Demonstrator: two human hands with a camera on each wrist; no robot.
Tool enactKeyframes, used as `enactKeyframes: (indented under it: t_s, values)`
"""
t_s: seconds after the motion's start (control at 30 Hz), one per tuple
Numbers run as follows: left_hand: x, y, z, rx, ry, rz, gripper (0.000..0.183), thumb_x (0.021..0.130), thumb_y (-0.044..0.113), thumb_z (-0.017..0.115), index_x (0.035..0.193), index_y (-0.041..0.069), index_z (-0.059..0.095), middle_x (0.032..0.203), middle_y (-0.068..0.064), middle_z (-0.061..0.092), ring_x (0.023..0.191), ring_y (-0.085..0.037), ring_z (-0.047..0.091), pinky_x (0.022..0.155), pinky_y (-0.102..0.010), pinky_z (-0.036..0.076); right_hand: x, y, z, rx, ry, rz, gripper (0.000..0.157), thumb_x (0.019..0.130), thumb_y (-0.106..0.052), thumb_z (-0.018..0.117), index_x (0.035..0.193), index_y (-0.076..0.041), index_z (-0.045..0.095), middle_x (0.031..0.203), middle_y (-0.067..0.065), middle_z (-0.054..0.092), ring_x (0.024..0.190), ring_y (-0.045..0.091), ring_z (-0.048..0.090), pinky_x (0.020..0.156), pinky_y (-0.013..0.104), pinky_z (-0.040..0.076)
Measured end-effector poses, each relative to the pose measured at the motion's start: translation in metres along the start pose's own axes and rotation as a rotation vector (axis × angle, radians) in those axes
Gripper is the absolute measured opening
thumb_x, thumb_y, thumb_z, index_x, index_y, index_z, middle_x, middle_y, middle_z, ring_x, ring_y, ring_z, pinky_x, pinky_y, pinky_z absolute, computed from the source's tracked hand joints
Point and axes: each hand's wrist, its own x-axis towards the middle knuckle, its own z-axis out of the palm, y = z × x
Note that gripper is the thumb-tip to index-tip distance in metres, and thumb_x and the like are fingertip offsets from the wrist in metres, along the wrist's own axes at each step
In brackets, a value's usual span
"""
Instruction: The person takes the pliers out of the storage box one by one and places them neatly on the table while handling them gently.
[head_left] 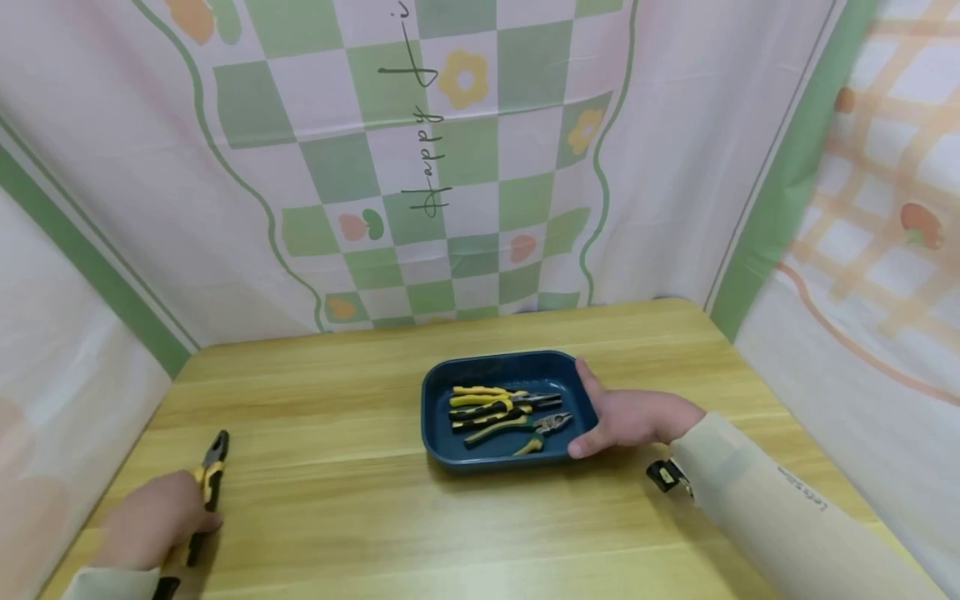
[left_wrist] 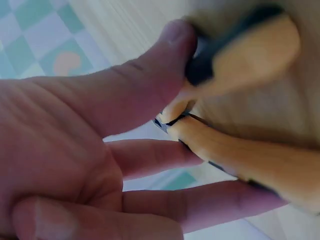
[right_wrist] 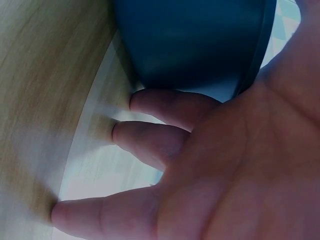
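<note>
At the table's left side my left hand (head_left: 153, 512) holds a pair of pliers (head_left: 215, 467) with yellow-and-black handles, dark tips pointing away from me. Seen from the left wrist, the thumb bears on one handle (left_wrist: 255, 55) and fingers lie along the other; the handles are spread apart. My right hand (head_left: 633, 417) spans the right end of a dark blue tray (head_left: 487, 467), thumb at the near corner and a finger at the far one. Its other fingers reach straight down to the table in the right wrist view. Inside lie yellow pliers (head_left: 480, 401), black-and-yellow pliers (head_left: 480, 417) and green-handled pliers (head_left: 501, 428).
The wooden table (head_left: 322, 483) has rounded far corners. A patterned cloth (head_left: 465, 150) hangs behind it, with more cloth at both sides. A small black device (head_left: 663, 475) sits by the right sleeve (head_left: 780, 508).
</note>
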Motion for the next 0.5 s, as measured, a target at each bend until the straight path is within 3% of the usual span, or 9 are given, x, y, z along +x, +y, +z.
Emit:
enactKeyframes:
  t_s: [0.2,0.37,0.5]
  values:
    - [0.011,-0.029,-0.004,0.009,-0.019,-0.053,0.044,0.075,0.045,0.074,0.069,0.005,0.057,0.066,-0.008,0.053,0.062,-0.026,0.052,0.060,-0.051,0.043,0.002,0.002,0.000,-0.014,0.004,0.013,0.130,0.072,-0.054,0.074,0.142,-0.013,-0.028,0.146,0.028,0.021,0.121,0.025,0.043,0.105,0.046,0.023]
    - [0.018,-0.041,-0.008,0.060,-0.044,-0.106,0.043,0.079,0.042,0.071,0.067,0.003,0.057,0.064,-0.008,0.053,0.059,-0.022,0.051,0.060,-0.042,0.043,0.002,0.002,0.000,-0.009,0.005,0.012,0.131,0.072,-0.054,0.074,0.142,-0.012,-0.028,0.146,0.028,0.022,0.122,0.026,0.042,0.105,0.047,0.023]
    - [0.018,-0.053,-0.010,0.066,-0.002,-0.147,0.044,0.072,0.045,0.077,0.066,0.005,0.059,0.065,-0.008,0.053,0.063,-0.023,0.050,0.067,-0.044,0.042,0.001,0.002,0.000,-0.002,0.010,0.015,0.131,0.072,-0.054,0.074,0.142,-0.012,-0.027,0.146,0.027,0.023,0.121,0.026,0.042,0.104,0.047,0.023]
